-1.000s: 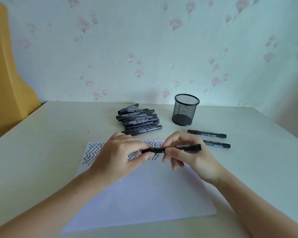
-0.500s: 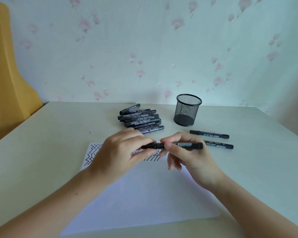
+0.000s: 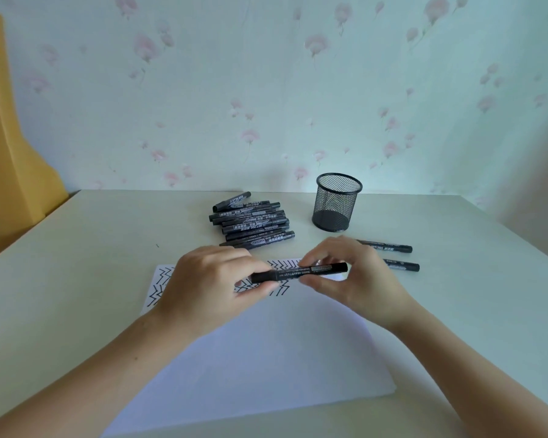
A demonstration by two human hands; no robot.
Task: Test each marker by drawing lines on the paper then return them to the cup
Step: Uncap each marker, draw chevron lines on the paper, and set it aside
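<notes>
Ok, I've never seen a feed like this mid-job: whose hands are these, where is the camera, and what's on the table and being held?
There is no machine: a person's two bare hands, filmed by one wide-angle camera worn on the head, looking forward and down. The left hand and right hand hold one black marker level between them, above a white paper with zigzag lines along its far edge. On the table behind lie a pile of markers, an empty mesh cup, and two loose markers to the right.
</notes>
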